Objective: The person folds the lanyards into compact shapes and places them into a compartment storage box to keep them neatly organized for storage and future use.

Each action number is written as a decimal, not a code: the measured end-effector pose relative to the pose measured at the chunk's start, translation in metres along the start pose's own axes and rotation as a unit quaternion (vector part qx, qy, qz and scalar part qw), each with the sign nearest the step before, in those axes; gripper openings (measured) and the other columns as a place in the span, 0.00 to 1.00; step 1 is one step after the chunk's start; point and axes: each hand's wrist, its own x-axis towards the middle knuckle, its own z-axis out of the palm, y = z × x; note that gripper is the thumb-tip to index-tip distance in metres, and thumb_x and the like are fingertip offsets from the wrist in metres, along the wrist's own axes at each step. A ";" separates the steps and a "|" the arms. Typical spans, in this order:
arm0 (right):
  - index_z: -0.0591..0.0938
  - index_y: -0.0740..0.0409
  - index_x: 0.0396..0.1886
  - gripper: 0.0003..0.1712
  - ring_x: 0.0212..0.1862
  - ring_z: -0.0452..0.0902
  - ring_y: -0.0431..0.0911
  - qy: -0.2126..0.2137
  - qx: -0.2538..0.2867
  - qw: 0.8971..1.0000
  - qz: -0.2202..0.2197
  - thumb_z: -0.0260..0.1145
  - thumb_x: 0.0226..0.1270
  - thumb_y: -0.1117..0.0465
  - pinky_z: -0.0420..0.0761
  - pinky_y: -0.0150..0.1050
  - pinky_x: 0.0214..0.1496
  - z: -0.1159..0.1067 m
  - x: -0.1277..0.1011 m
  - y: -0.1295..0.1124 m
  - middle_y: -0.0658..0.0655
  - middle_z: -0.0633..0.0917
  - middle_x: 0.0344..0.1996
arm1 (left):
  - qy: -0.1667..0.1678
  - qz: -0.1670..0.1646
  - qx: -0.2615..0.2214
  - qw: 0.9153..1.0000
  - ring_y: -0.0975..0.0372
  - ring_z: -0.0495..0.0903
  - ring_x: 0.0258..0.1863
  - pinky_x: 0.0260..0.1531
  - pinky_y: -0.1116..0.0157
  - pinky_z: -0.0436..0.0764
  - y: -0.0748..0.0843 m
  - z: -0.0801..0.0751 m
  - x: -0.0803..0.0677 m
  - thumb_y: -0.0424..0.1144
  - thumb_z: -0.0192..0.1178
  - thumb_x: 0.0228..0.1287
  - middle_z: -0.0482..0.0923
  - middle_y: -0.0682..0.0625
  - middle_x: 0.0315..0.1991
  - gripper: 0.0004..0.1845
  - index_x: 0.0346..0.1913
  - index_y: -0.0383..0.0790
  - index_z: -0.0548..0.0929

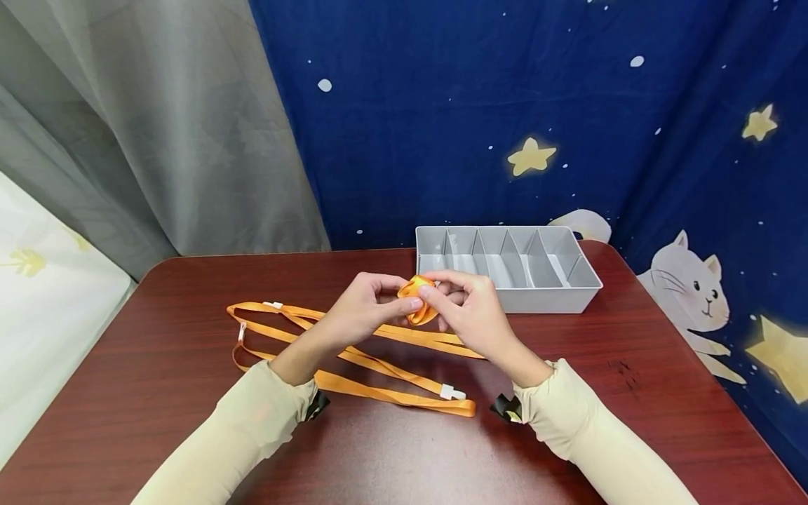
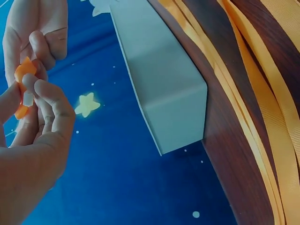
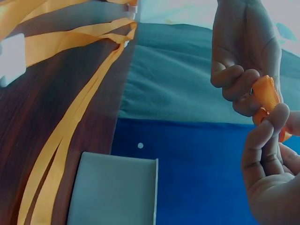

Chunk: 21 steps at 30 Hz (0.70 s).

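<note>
- Coiled orange lanyard [image 1: 419, 300] is up over the desk [image 1: 404, 456], between both hands, just in front of the box's left end in head view.
- Left hand [image 1: 366, 307]: fingers closed to a pinch, thumb on the coil's near face.
- Right hand [image 1: 472, 308]: same, thumb and fingers pinching the coil's right side.
- Coil orientation: folded loops face the head camera; slightly taller than wide there, long axis roughly up-down, leaning a bit.
- White clip [image 2: 28, 99] shows at the coil in left wrist view, partly behind fingers. Most of the coil's edge is covered by fingertips; strap ends can't be made out.
- Loose orange lanyards [image 1: 391, 394] lie on the desk under and left of the hands, long axes running left to right and angling nearer. Forearms cut across them; they overlap, exact count unclear.
- Gray divided box [image 1: 549, 301]: five compartments side by side, long axis left-right, by the desk's far edge. Right hand hides its near-left corner; both wrist views crop it.
- Edges/room: desk surface extends between the forearms toward the person, and right of the right forearm to the side edge. Blue curtain [image 1: 429, 126] hangs behind the far edge.
</note>
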 end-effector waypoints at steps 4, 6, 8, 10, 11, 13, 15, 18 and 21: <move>0.84 0.67 0.52 0.14 0.16 0.75 0.49 -0.009 -0.004 1.000 0.001 0.66 0.70 0.65 0.71 0.31 0.16 -0.004 0.003 0.009 0.58 0.80 0.24 | 0.011 0.018 0.029 0.999 0.58 0.85 0.31 0.39 0.52 0.85 -0.006 0.002 0.008 0.33 0.64 0.67 0.85 0.42 0.37 0.11 0.47 0.28 0.84; 0.84 0.66 0.52 0.14 0.16 0.75 0.49 -0.012 -0.007 1.000 0.001 0.66 0.70 0.64 0.69 0.31 0.15 -0.007 0.005 0.014 0.59 0.80 0.23 | 0.014 0.027 0.049 0.998 0.57 0.84 0.30 0.37 0.55 0.86 -0.008 0.003 0.012 0.33 0.65 0.67 0.84 0.43 0.35 0.11 0.46 0.28 0.84; 0.84 0.65 0.53 0.14 0.16 0.75 0.50 -0.013 -0.013 1.000 0.003 0.65 0.71 0.64 0.68 0.32 0.15 -0.010 0.007 0.020 0.58 0.80 0.23 | 0.016 0.029 0.061 0.998 0.57 0.83 0.28 0.35 0.59 0.86 -0.010 0.004 0.016 0.34 0.65 0.67 0.84 0.43 0.34 0.10 0.46 0.29 0.84; 0.84 0.64 0.53 0.14 0.17 0.74 0.50 -0.012 -0.015 1.000 0.007 0.64 0.72 0.63 0.71 0.35 0.16 -0.013 0.008 0.026 0.58 0.81 0.24 | 0.018 0.028 0.063 0.997 0.57 0.82 0.27 0.35 0.58 0.86 -0.011 0.006 0.019 0.33 0.64 0.67 0.84 0.43 0.33 0.10 0.46 0.28 0.84; 0.84 0.64 0.54 0.14 0.17 0.74 0.52 -0.008 -0.018 1.000 0.008 0.63 0.73 0.64 0.72 0.35 0.18 -0.014 0.008 0.028 0.59 0.81 0.23 | 0.019 0.026 0.063 0.998 0.58 0.82 0.27 0.34 0.60 0.86 -0.012 0.006 0.021 0.33 0.64 0.67 0.84 0.43 0.33 0.10 0.46 0.28 0.84; 0.84 0.64 0.53 0.14 0.17 0.74 0.53 0.005 -0.025 1.000 0.007 0.60 0.75 0.62 0.75 0.37 0.20 -0.017 0.009 0.033 0.59 0.80 0.22 | 0.025 0.022 0.062 0.998 0.58 0.82 0.26 0.33 0.61 0.85 -0.014 0.007 0.025 0.32 0.65 0.67 0.83 0.43 0.33 0.10 0.46 0.28 0.84; 0.84 0.65 0.51 0.15 0.17 0.74 0.52 0.026 -0.034 0.999 0.009 0.57 0.77 0.61 0.77 0.39 0.22 -0.019 0.009 0.037 0.61 0.80 0.22 | 0.035 0.021 0.062 0.997 0.56 0.82 0.26 0.33 0.61 0.85 -0.016 0.008 0.028 0.32 0.65 0.66 0.84 0.43 0.33 0.10 0.46 0.27 0.84; 0.85 0.64 0.48 0.15 0.15 0.74 0.48 0.063 -0.079 0.995 0.005 0.57 0.77 0.59 0.75 0.35 0.20 -0.024 0.010 0.043 0.61 0.80 0.21 | 0.050 0.021 0.066 0.996 0.56 0.83 0.26 0.31 0.64 0.85 -0.018 0.008 0.033 0.32 0.65 0.66 0.84 0.42 0.33 0.11 0.46 0.27 0.84; 0.86 0.63 0.46 0.12 0.16 0.74 0.44 0.099 -0.143 0.985 -0.002 0.62 0.73 0.60 0.72 0.33 0.19 -0.029 0.011 0.047 0.59 0.82 0.25 | 0.061 0.021 0.067 0.996 0.57 0.82 0.26 0.30 0.65 0.84 -0.018 0.009 0.037 0.33 0.66 0.66 0.84 0.42 0.34 0.11 0.46 0.28 0.84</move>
